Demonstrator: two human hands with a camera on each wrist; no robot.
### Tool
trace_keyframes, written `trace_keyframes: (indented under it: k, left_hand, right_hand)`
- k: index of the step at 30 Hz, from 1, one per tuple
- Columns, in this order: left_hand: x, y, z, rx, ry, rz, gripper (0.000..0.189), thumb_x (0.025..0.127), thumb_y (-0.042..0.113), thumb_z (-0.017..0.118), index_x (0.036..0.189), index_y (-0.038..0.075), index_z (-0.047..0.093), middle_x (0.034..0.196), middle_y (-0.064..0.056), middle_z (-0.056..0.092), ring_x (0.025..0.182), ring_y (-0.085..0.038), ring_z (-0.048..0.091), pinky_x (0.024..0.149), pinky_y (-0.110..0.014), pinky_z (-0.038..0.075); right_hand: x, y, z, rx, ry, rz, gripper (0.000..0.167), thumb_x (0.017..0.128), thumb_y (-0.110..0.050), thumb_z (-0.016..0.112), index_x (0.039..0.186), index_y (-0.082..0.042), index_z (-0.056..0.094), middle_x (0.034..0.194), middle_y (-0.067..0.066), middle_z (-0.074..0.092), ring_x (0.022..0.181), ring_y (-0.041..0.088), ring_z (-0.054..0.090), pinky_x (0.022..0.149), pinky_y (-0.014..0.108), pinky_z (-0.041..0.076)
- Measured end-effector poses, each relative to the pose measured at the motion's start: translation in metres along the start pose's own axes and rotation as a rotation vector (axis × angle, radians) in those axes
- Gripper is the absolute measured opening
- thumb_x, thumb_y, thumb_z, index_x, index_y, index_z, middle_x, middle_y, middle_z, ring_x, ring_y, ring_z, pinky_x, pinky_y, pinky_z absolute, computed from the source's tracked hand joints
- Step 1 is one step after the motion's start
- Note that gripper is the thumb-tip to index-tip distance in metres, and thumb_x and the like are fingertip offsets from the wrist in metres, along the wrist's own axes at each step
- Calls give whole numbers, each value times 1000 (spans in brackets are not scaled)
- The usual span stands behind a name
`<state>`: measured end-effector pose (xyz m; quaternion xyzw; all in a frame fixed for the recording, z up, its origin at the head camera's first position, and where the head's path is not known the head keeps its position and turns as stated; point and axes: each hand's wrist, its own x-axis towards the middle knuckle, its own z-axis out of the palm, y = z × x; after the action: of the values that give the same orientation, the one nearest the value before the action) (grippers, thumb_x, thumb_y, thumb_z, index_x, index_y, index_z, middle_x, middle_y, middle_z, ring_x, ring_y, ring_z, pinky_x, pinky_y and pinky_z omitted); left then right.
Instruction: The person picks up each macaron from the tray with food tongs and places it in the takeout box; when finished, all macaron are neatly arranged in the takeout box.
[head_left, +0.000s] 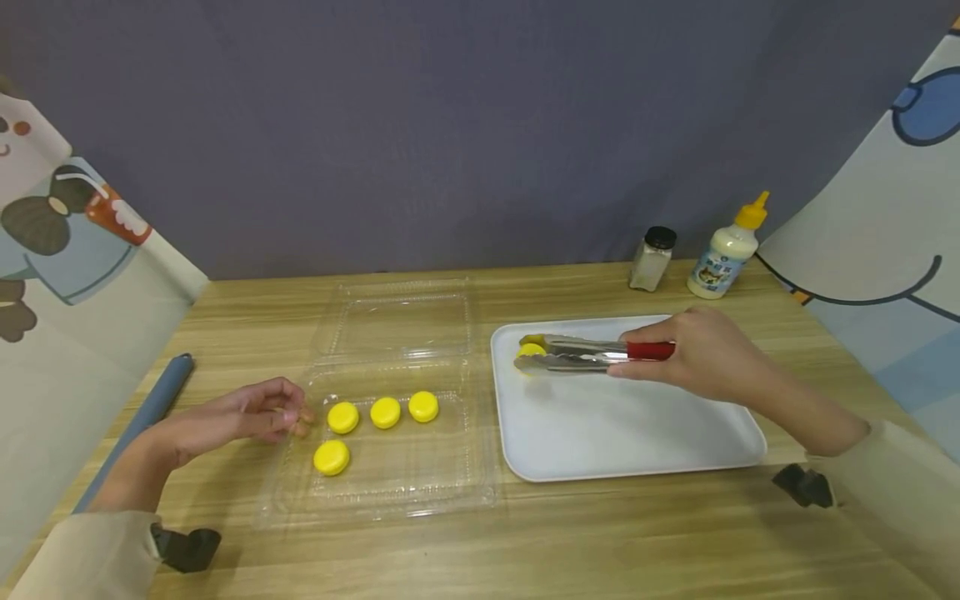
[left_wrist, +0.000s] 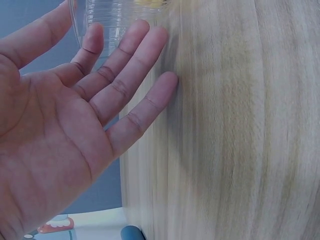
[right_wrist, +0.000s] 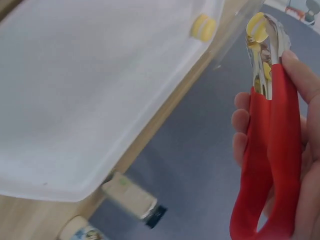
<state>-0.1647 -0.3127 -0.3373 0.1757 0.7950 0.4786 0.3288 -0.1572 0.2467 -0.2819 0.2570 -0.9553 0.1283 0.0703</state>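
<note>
My right hand [head_left: 701, 354] grips metal tongs [right_wrist: 272, 125] by their red handles. A yellow macaron [right_wrist: 257, 27] with a pale middle band sits between the tong tips. Another macaron [right_wrist: 204, 27] lies on the white tray [head_left: 622, 433], close to its edge; in the head view the tongs overlap this spot at the tray's left end. My left hand [head_left: 251, 412] pinches the left rim of an open clear plastic container [head_left: 390, 492] between thumb and index finger, the other fingers extended in the left wrist view. Several yellow macarons [head_left: 385, 412] sit inside it.
The container's clear lid [head_left: 405, 321] lies folded back behind it. A black-capped jar [head_left: 652, 260] and a squeeze bottle [head_left: 723, 254] with a yellow nozzle stand behind the tray. A blue-grey rod [head_left: 153, 400] lies along the left table edge, beside my left forearm.
</note>
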Motion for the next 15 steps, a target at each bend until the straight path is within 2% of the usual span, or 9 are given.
trace_keyframes:
  k: [10, 15]
  left_hand:
    - [-2, 3, 2, 10, 12, -2, 31, 108, 19, 49, 127, -5, 44, 128, -19, 53, 112, -27, 60, 92, -30, 53]
    - [-2, 3, 3, 16, 19, 3, 31, 107, 19, 49, 127, -4, 45, 127, -18, 55, 112, -28, 59, 91, -31, 53]
  right_hand:
    - [17, -38, -7, 22, -34, -64, 47, 81, -51, 83, 108, -12, 82, 69, -7, 69, 53, 6, 44, 48, 26, 38]
    - [26, -54, -5, 43, -49, -122, 44, 83, -51, 81, 109, -16, 82, 59, -14, 61, 52, 4, 42, 49, 27, 36]
